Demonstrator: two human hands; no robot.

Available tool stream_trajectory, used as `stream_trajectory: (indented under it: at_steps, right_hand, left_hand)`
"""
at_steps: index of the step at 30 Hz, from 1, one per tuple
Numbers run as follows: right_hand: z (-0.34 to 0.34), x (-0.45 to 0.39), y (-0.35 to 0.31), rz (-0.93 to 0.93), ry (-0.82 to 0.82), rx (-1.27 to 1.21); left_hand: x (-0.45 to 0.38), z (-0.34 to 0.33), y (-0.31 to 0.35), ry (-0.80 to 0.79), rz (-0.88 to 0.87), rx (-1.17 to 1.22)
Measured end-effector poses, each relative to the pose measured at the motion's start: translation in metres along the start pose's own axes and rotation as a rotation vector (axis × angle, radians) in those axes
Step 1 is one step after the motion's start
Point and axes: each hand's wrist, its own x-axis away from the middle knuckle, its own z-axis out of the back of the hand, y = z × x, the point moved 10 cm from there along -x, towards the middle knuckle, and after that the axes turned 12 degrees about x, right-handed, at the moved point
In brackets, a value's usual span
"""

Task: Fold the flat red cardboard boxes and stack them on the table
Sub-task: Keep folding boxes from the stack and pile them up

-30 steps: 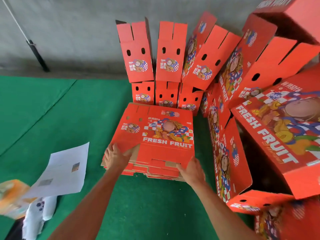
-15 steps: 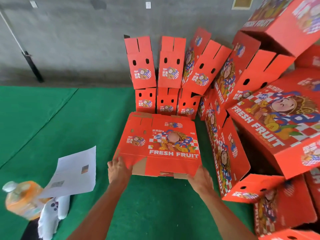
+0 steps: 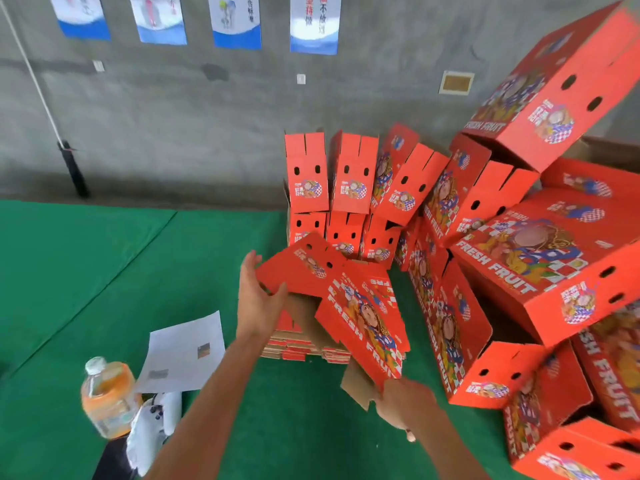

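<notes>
One flat red "FRESH FRUIT" box point(image 3: 349, 299) is lifted off the pile and tilted, partly sprung open with brown inner card showing. My left hand point(image 3: 258, 299) holds its upper left edge, thumb under and fingers stretched along the side. My right hand point(image 3: 403, 405) grips its lower brown flap near me. Beneath it, the stack of flat red boxes point(image 3: 294, 346) lies on the green table cover point(image 3: 104, 271). Folded red boxes point(image 3: 540, 258) are piled at the right, and upright ones point(image 3: 351, 174) stand against the wall.
A sheet of white paper point(image 3: 183, 351) lies left of the flat stack. An orange drink bottle point(image 3: 107, 396) and a white cloth point(image 3: 152, 431) sit at the near left. A grey wall point(image 3: 173, 126) with posters closes the back, with a pole leaning at far left.
The top flat box has been lifted off the stack, turned and tilted upward. My left hand rose to its upper edge; my right hand drew back toward me with the lower flap.
</notes>
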Motion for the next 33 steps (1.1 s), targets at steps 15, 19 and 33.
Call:
stream_trajectory:
  at_steps: [15,19,33]
  right_hand:
    - [0.173,0.130,0.005,0.137,0.159,-0.558]
    - [0.165,0.149,0.016,0.152,0.136,-0.729]
    - [0.182,0.177,-0.001,0.611,0.809,-0.056]
  left_hand:
    - [0.092,-0.154,0.095,-0.868,0.533,0.007]
    - [0.110,-0.157,0.105,-0.951,0.555,-0.096]
    - [0.090,-0.098,0.108,-0.970,0.456,-0.135]
